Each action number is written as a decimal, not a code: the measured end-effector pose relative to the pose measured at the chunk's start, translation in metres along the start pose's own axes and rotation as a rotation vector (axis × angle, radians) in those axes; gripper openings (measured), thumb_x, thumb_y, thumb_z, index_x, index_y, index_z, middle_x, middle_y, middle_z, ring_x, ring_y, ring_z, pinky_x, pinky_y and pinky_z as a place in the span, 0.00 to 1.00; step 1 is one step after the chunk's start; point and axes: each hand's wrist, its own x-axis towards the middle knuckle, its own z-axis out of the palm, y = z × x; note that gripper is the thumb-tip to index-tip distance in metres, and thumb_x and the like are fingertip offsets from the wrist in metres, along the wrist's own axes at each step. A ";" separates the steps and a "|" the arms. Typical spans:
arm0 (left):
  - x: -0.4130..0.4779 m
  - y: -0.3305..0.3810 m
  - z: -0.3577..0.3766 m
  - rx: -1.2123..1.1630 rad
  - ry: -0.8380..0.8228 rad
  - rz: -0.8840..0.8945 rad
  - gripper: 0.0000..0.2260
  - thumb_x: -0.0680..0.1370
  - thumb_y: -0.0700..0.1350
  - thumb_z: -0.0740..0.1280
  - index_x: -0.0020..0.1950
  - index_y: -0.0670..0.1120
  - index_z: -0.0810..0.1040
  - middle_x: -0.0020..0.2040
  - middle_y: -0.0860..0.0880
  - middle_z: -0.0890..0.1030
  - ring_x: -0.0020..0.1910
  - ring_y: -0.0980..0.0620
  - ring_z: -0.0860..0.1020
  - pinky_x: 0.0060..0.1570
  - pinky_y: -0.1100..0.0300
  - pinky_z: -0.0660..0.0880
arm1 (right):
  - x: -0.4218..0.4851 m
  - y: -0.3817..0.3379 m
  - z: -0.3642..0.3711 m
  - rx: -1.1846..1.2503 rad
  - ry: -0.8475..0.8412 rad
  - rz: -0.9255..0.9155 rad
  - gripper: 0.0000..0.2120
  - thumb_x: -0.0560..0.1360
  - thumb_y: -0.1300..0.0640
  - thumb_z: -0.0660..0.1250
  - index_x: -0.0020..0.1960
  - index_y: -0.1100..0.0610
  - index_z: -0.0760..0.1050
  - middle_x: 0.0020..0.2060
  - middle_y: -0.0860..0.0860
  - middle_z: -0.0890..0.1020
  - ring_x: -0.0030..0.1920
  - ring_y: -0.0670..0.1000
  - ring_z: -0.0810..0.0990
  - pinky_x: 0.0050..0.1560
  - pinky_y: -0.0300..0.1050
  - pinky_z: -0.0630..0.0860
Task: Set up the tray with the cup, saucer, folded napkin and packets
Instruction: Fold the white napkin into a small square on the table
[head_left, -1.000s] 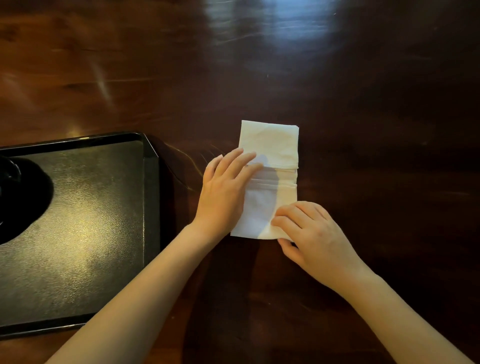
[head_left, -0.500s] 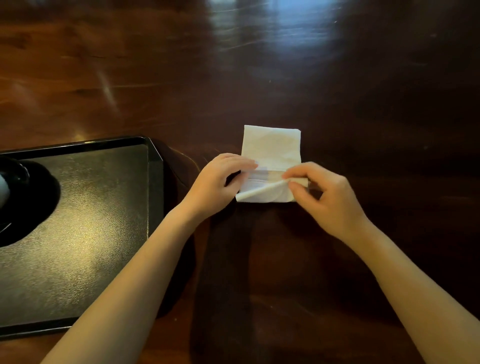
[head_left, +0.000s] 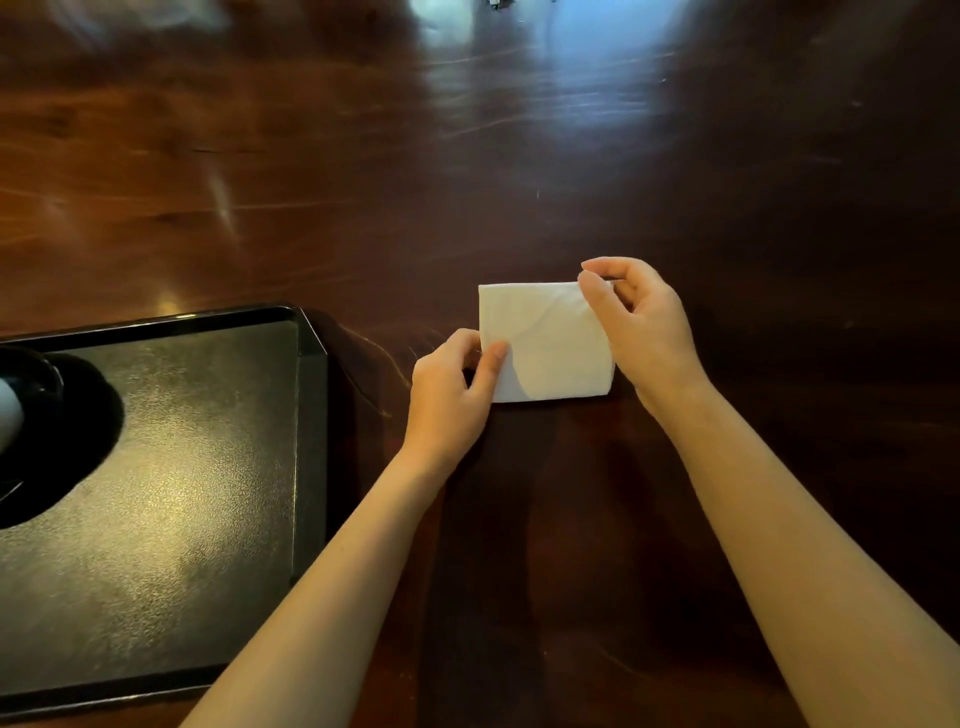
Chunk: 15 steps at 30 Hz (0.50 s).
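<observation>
A white napkin (head_left: 548, 345) lies folded into a small rectangle on the dark wooden table, right of a black tray (head_left: 309, 415). My left hand (head_left: 452, 395) pinches the napkin's near left edge with thumb and fingers. My right hand (head_left: 636, 322) pinches its far right corner between thumb and forefinger. On the tray's left side sits a black saucer (head_left: 78, 431), and a sliver of a white cup (head_left: 8, 415) shows at the frame's left edge. No packets are in view.
The glossy wooden table (head_left: 519, 156) stretches far ahead and to the right. The tray's raised rim lies a short way left of my left hand.
The napkin's near half has been folded up over the far half, making it half as long. My right hand moved from the near edge to the far right corner.
</observation>
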 end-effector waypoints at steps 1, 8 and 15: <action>0.002 0.003 0.002 -0.013 0.027 -0.037 0.11 0.80 0.51 0.60 0.49 0.45 0.75 0.42 0.51 0.80 0.42 0.51 0.78 0.45 0.48 0.77 | 0.002 0.001 0.000 -0.003 -0.013 0.036 0.15 0.77 0.50 0.63 0.62 0.51 0.71 0.55 0.46 0.76 0.54 0.44 0.75 0.49 0.38 0.76; 0.011 0.007 0.020 0.084 0.139 -0.164 0.07 0.80 0.52 0.58 0.46 0.50 0.70 0.33 0.57 0.74 0.44 0.43 0.77 0.47 0.47 0.74 | -0.003 0.017 0.005 -0.163 0.043 0.079 0.22 0.76 0.52 0.64 0.68 0.54 0.66 0.52 0.46 0.74 0.49 0.44 0.74 0.39 0.32 0.71; 0.015 0.021 0.025 0.364 0.200 -0.157 0.10 0.80 0.50 0.57 0.53 0.44 0.72 0.36 0.50 0.76 0.38 0.48 0.77 0.48 0.58 0.58 | -0.009 0.028 0.023 -0.330 0.204 -0.051 0.16 0.77 0.59 0.63 0.64 0.57 0.69 0.57 0.52 0.76 0.51 0.44 0.73 0.44 0.31 0.68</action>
